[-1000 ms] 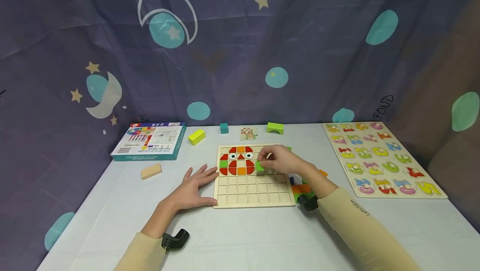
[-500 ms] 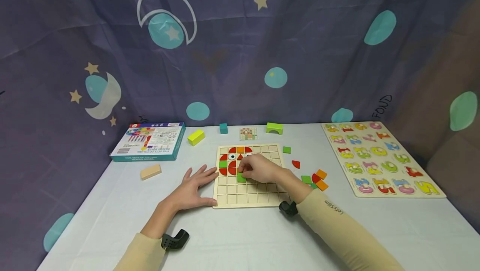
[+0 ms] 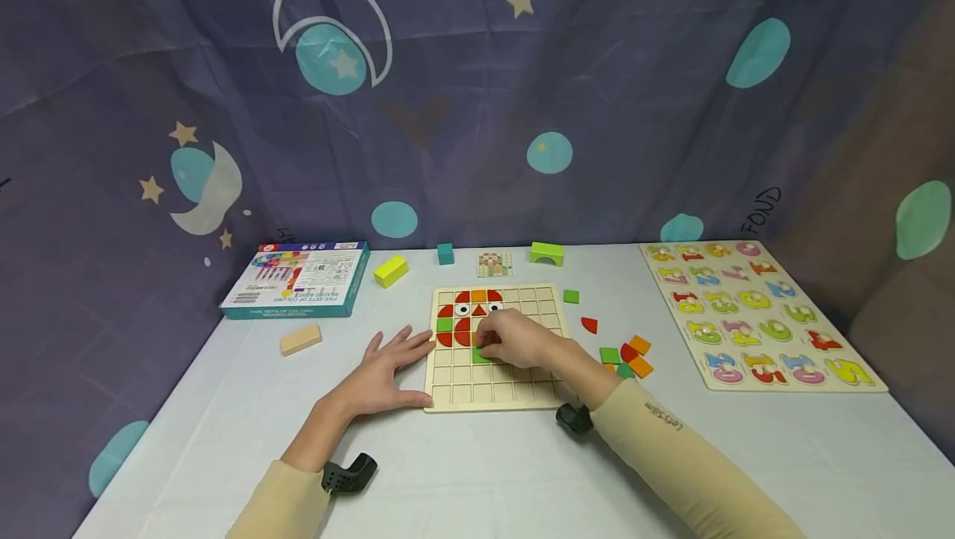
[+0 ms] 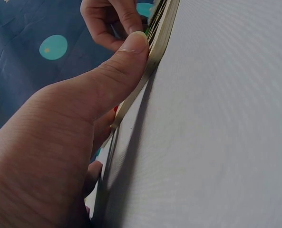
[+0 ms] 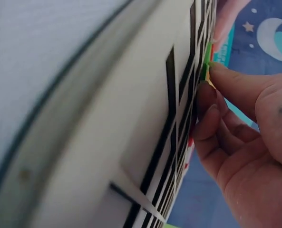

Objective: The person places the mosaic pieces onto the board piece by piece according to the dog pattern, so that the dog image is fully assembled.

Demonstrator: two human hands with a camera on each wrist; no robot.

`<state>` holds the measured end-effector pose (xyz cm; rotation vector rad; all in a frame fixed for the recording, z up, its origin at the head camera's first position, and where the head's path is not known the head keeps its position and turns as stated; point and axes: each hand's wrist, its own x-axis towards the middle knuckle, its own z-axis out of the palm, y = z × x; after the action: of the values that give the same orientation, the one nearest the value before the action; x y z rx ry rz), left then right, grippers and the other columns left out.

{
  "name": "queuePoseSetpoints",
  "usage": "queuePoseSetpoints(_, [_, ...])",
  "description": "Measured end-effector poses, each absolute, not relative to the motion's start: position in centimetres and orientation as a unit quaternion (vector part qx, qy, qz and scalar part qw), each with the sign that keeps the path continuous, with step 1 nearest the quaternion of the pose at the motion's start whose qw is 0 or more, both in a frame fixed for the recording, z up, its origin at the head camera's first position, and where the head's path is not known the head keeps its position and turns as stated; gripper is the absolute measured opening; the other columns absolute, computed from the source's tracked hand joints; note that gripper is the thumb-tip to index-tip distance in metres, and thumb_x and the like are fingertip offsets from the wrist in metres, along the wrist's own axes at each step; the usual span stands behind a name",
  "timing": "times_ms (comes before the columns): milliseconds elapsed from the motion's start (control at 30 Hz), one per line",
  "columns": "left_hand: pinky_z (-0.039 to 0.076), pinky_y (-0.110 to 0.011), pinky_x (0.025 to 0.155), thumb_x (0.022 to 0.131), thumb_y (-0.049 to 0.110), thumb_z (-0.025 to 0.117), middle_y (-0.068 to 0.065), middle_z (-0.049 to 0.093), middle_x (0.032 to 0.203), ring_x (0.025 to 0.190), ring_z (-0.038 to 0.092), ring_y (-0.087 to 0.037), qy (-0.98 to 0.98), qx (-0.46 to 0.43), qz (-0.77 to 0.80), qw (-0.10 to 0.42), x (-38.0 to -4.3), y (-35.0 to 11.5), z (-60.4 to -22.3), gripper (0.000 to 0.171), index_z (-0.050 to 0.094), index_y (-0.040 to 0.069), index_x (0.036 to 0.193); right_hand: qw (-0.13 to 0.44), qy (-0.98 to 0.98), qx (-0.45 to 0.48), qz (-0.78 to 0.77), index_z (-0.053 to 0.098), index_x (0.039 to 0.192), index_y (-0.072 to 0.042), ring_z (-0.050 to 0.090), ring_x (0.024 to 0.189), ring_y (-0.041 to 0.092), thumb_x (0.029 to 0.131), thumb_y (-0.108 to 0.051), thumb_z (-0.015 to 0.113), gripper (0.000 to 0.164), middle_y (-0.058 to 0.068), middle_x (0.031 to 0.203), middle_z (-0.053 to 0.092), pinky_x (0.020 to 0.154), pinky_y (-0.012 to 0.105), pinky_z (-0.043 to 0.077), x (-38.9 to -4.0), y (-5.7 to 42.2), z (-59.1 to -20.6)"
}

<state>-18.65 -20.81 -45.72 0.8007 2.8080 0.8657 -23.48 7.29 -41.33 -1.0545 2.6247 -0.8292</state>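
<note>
A wooden grid board [image 3: 515,396] lies on the table, its upper left cells filled with red, orange, green and eye-printed tiles. My right hand [image 3: 516,338] is over the board and pinches a green square tile [image 3: 481,355] at a cell below the filled ones. In the right wrist view, thumb and fingertips meet at the edge of that green tile [image 5: 206,61]; the curled fingers hide part of it. Fingers spread, my left hand [image 3: 382,375] rests against the board's left edge. Its thumb [image 4: 131,50] touches the board's rim in the left wrist view.
Loose tiles lie right of the board, including a red quarter-circle [image 3: 589,326] and an orange square [image 3: 640,367]. A number puzzle board [image 3: 791,377] is far right. Behind stand a pattern card [image 3: 495,265], green arch [image 3: 547,254] and yellow block [image 3: 391,272]; a box [image 3: 294,282] lies left.
My right hand has carried the green tile leftward and toward me, from the board's middle to a cell under the orange tile, and lowered it there. The left hand has stayed in place.
</note>
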Motion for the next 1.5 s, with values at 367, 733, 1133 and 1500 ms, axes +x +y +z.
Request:
queuePoseSetpoints(367, [-0.003,-0.061,0.118,0.076,0.059,0.082,0.001,0.037,0.160,0.153,0.014,-0.028,0.922,0.261,0.283,0.046,-18.7,-20.6,-45.8,0.093,0.050,0.014,0.151,0.113,0.876,-0.311,-0.351,0.072,0.098,-0.009,0.059,0.072,0.014,0.094,-0.010,0.073,0.004,-0.005,0.088,0.065,0.067,0.030,0.052,-24.0,11.4,-40.9])
queuePoseSetpoints(733, [-0.003,-0.062,0.118,0.076,0.056,0.083,0.000,0.037,0.160,0.153,0.014,-0.029,0.922,0.261,0.282,0.049,-18.6,-20.8,-45.7,0.092,0.050,0.014,0.151,0.107,0.892,-0.258,-0.355,0.070,0.106,-0.004,0.058,0.076,0.019,0.095,-0.009,0.071,0.013,0.000,0.090,0.064,0.065,0.031,0.050,-23.8,17.8,-40.1])
queuePoseSetpoints(1133, [-0.003,-0.062,0.117,0.076,0.056,0.083,-0.001,0.037,0.160,0.152,0.015,-0.030,0.921,0.264,0.284,0.047,-18.5,-20.9,-45.7,0.093,0.049,0.013,0.151,0.118,0.911,-0.240,-0.314,0.070,0.106,-0.005,0.057,0.083,0.019,0.093,-0.012,0.074,0.015,-0.002,0.092,0.064,0.076,0.033,0.051,-23.1,22.0,-40.2])
queuePoseSetpoints(1500, [-0.002,-0.063,0.117,0.076,0.055,0.083,-0.001,0.038,0.160,0.152,0.016,-0.031,0.920,0.267,0.284,0.043,-18.5,-20.8,-45.7,0.092,0.049,0.013,0.151,0.135,0.917,-0.228,-0.297,0.070,0.109,-0.004,0.056,0.088,0.021,0.088,-0.012,0.079,0.025,0.001,0.099,0.066,0.082,0.036,0.052,-22.0,24.1,-40.0])
